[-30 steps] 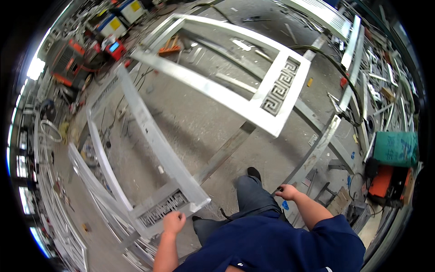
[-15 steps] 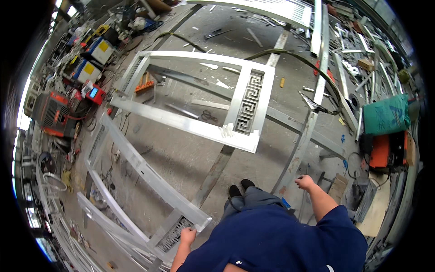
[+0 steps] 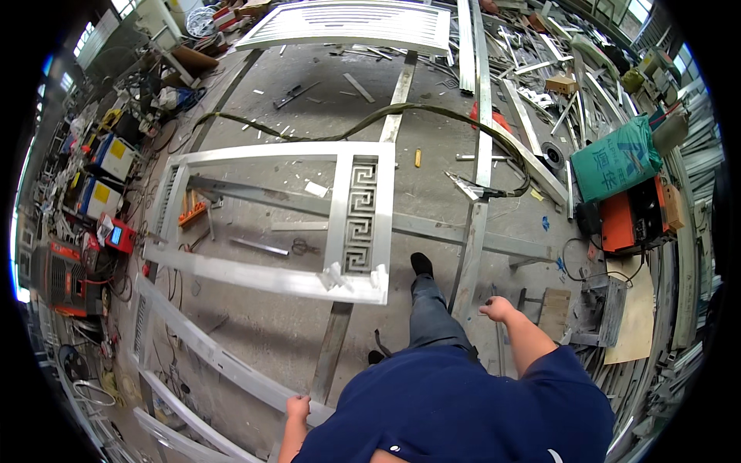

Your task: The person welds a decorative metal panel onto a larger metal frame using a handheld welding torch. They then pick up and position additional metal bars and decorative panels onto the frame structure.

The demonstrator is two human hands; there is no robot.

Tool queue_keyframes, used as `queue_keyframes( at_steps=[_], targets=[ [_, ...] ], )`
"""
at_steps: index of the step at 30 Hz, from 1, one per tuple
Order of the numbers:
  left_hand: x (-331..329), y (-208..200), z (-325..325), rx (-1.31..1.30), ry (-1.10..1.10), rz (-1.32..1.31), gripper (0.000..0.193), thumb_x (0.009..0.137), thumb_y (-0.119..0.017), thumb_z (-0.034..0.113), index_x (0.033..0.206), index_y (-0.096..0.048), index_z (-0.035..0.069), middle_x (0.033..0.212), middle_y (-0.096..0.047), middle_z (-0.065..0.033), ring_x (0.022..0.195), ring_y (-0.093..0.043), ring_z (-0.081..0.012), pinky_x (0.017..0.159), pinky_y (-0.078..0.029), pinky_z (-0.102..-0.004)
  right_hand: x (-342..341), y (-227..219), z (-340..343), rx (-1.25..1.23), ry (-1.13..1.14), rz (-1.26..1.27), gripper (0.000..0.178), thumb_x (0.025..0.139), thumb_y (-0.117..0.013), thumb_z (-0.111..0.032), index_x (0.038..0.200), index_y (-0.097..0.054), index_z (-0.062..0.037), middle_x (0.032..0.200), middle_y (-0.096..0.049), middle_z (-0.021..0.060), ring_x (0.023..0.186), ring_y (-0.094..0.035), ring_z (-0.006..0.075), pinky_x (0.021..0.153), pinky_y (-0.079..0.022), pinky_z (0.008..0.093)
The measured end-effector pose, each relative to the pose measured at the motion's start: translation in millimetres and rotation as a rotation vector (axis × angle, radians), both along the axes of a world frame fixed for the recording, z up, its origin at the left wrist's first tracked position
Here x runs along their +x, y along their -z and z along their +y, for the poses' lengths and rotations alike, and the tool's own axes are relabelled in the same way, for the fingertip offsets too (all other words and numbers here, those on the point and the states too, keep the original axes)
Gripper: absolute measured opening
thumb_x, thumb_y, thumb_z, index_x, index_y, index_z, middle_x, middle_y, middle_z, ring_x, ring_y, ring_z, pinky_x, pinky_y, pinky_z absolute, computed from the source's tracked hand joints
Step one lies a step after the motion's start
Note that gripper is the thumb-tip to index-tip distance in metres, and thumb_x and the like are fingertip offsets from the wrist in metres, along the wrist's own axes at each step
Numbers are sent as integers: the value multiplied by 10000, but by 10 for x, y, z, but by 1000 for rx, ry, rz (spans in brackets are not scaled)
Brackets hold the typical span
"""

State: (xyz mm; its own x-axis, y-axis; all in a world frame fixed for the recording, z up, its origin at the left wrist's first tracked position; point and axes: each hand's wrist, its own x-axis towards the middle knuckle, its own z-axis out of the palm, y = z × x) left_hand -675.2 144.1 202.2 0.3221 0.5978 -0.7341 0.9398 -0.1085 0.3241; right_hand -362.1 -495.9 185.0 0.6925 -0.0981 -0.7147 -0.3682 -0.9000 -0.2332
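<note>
Two hands are in view at the lower edge of the frame. At lower centre-left, the left hand [image 3: 298,407] is closed around the end of a long grey metal frame section [image 3: 202,351], which runs from there up toward the left edge just above the concrete floor [image 3: 262,316]. To its right, at centre, a rectangular frame with a key-pattern panel [image 3: 360,214] lies flat on rails. The right hand [image 3: 496,309], at lower right of centre, hangs free with fingers loosely curled, holding nothing.

Risk, as judged: the long section is gripped at one end by one hand only; it could twist, sag or slip, and its far end could catch the machines and cables along the left edge. Offcuts, a thick hose [image 3: 370,119] and loose strips on the floor are a trip hazard for the feet.

Containers: a green sack [image 3: 615,158] at upper right stands full, contents not visible.
</note>
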Motion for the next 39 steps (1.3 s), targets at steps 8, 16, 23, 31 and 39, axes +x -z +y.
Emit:
queue_keyframes(
  at_steps=[8, 16, 23, 31, 39],
  targets=[
    [1481, -414, -727, -10, 271, 179, 226, 762, -702, 152, 756, -674, -72, 646, -628, -157, 547, -604, -226, 495, -510, -407, 2116, 803, -356, 42, 162, -16, 803, 763, -806, -415, 1378, -524, 18, 1213, -667, 240, 1168, -622, 371, 988, -503, 417],
    [2654, -1399, -1733, -43, 95, 377, 257, 793, -720, 180, 683, -655, -43, 592, -601, -85, 502, -576, -175, 486, -524, -357, 4270, 1594, -601, -327, -332, -316, 661, 824, -715, -135, 1426, -450, -66, 1360, -545, 157, 1232, -571, 323, 1058, -447, 436],
    [2534, -1534, -1416, -29, -76, 615, 208, 823, -730, 149, 755, -684, -42, 612, -619, -78, 524, -569, -160, 508, -484, -332, 4913, 2142, -797, -281, -597, -106, 337, 979, -476, -152, 1298, -557, -83, 1201, -647, 93, 1152, -624, 252, 1060, -422, 426],
    [3497, -1403, -1823, -21, 85, 443, 288, 807, -746, 233, 699, -679, -26, 580, -607, -80, 513, -579, -165, 512, -512, -346, 4865, 1548, -546, -74, -815, -26, 345, 797, -674, -145, 1128, -584, -108, 1142, -653, 95, 1145, -616, 267, 1084, -343, 538],
    [4787, -1300, -2356, 14, 566, 193, 383, 822, -729, 371, 963, -695, 17, 915, -721, -169, 850, -689, -339, 780, -544, -419, 4242, -312, 373, 576, -638, -191, 365, 720, -726, -311, 958, -613, -58, 923, -667, 184, 917, -658, 400, 809, -537, 482]
  ],
)
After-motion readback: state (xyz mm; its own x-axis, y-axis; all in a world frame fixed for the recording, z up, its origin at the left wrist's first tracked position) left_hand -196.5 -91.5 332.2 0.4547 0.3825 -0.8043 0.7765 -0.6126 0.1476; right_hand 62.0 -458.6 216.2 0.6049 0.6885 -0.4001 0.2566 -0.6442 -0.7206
